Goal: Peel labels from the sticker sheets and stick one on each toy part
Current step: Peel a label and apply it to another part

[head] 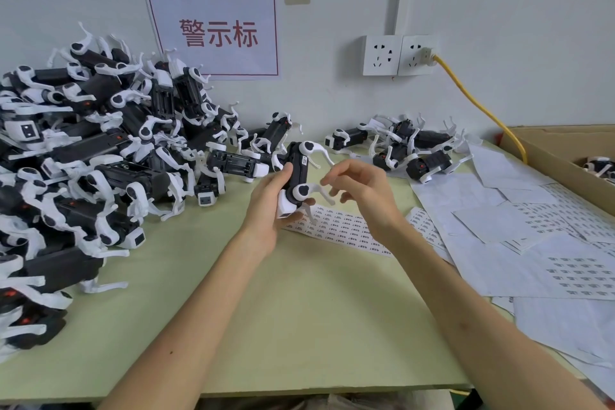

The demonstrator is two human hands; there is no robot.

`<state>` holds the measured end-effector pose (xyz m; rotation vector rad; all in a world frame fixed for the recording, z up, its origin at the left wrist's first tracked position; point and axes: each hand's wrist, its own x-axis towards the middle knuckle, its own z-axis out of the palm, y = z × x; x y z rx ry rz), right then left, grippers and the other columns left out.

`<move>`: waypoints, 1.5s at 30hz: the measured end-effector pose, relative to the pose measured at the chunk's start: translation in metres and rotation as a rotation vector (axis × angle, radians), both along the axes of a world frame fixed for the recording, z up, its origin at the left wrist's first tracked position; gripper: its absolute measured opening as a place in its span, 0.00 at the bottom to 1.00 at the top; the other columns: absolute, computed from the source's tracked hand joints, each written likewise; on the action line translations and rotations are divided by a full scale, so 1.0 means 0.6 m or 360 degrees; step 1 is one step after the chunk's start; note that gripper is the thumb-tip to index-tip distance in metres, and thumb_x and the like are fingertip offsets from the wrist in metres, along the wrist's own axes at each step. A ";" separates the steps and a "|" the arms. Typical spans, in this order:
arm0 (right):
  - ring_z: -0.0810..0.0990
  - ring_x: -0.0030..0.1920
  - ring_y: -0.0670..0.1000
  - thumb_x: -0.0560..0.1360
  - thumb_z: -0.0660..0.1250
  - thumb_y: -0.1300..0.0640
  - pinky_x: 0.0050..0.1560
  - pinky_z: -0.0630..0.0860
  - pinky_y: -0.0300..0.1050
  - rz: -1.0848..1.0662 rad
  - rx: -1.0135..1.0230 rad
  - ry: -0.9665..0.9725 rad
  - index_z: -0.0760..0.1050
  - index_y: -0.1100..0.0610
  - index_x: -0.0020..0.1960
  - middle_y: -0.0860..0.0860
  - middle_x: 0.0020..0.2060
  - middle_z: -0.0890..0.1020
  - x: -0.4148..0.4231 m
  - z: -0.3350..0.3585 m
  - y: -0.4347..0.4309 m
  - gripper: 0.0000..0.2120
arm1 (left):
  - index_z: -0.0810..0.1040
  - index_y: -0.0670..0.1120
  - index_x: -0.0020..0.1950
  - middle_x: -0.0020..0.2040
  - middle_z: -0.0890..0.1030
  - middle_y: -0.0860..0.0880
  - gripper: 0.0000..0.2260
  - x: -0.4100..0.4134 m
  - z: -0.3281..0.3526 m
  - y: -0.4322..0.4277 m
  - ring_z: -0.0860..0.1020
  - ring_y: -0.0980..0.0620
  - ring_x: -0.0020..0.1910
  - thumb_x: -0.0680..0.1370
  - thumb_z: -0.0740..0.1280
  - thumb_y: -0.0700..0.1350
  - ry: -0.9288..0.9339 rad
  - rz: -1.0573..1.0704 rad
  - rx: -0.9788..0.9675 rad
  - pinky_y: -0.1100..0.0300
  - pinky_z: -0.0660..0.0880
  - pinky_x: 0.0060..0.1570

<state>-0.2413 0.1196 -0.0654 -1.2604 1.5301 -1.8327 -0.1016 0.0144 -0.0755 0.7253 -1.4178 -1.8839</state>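
Progress: the toy part [298,176] in hand, at centre frame, carried a small white label [304,160] on its dark body, so that unit was judged done or at the point of completion. A large pile of toy parts [100,150] filled the left of the frame, and a smaller group [402,146] lay at upper centre-right. Which heap was labelled could not be told, so the share completed was not established. A sticker sheet [336,226] with many labels remaining lay on the table [299,309] just below the hands. Loose sheets [532,243], some largely bare, were spread at right beside a cardboard box [549,156].

Orientation: the held part's long axis ran nearly up the frame, leaning slightly right at the top. Its white block end pointed down toward the person and its white legs reached toward frame right.

Hands: the left hand [266,206] gripped the part around its lower body, thumb on the left flank. The right hand [362,190] hovered just right of it, not touching, fingers loosely bent and holding nothing visible.
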 end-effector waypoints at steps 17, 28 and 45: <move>0.81 0.57 0.56 0.78 0.65 0.43 0.49 0.72 0.49 0.0549 0.0541 -0.0065 0.80 0.54 0.63 0.57 0.60 0.83 -0.084 -0.004 0.027 0.20 | 0.84 0.41 0.52 0.36 0.84 0.41 0.31 0.008 0.005 -0.008 0.82 0.43 0.31 0.82 0.54 0.65 -0.0140 -0.0313 0.0324 0.56 0.76 0.36; 0.83 0.49 0.54 0.80 0.65 0.54 0.42 0.82 0.42 -0.0145 0.0068 -0.1255 0.71 0.61 0.65 0.56 0.55 0.78 -0.152 0.002 0.063 0.17 | 0.75 0.43 0.59 0.56 0.85 0.41 0.17 0.003 -0.008 -0.023 0.86 0.41 0.39 0.86 0.56 0.55 -0.0014 0.0132 0.0248 0.52 0.78 0.42; 0.70 0.31 0.48 0.78 0.61 0.56 0.35 0.66 0.40 -0.0544 -0.0220 -0.1321 0.76 0.55 0.47 0.49 0.35 0.76 -0.127 0.000 0.042 0.06 | 0.71 0.46 0.64 0.40 0.81 0.46 0.13 0.029 0.005 -0.051 0.77 0.52 0.28 0.80 0.65 0.38 0.0391 0.1143 0.0243 0.60 0.72 0.31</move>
